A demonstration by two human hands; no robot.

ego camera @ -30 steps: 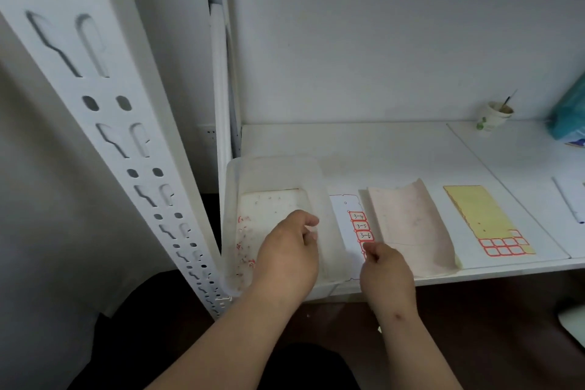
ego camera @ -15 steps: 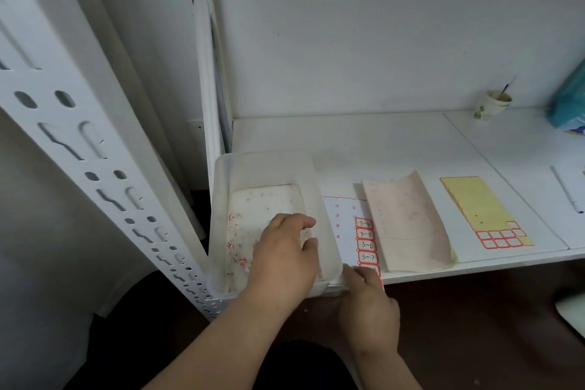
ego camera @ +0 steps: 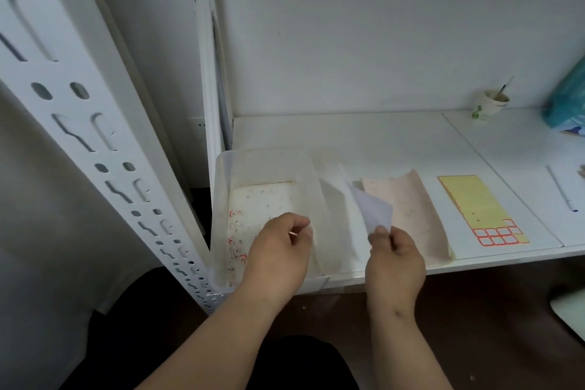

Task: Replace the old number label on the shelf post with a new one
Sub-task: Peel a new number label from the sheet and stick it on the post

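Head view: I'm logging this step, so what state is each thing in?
Left hand: pinching a small label over the tray.
Right hand: holding a lifted white sheet.
Tray: on the shelf, scraps inside.
Yellow sheet: flat, few labels left.
Cup: upright, stick inside.
Pen: lying flat.

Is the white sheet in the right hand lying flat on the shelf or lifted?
Lifted: the right hand pinches the white sheet by its lower corner.
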